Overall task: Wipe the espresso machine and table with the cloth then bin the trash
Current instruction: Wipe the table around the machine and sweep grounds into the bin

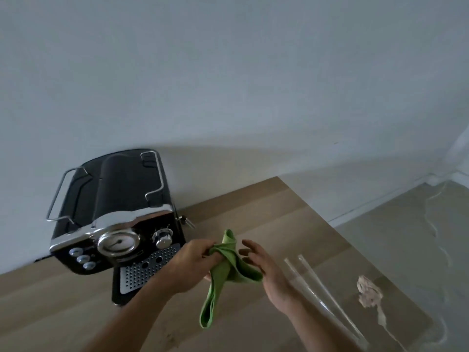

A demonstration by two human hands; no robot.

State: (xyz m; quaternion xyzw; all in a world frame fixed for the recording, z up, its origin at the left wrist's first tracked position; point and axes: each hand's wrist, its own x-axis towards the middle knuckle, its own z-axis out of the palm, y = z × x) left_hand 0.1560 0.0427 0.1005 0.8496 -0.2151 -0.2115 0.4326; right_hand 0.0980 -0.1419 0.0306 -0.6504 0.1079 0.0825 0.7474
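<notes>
A black and chrome espresso machine (114, 219) stands at the back left of the wooden table (291, 212), against the wall. My left hand (190, 262) grips a green cloth (223, 270) in front of the machine's drip tray. The cloth hangs folded below my fist, above the table. My right hand (264, 268) is open, fingers spread, touching the cloth's right side. Two clear plastic straws (324, 298) lie on the table to the right of my right hand. A crumpled pale tissue (368, 290) lies near the table's right edge.
The table's right edge runs diagonally from the back towards the lower right, with grey floor (406, 237) beyond it. A white cable (436, 224) trails along the floor. The grey wall (228, 85) rises directly behind the machine.
</notes>
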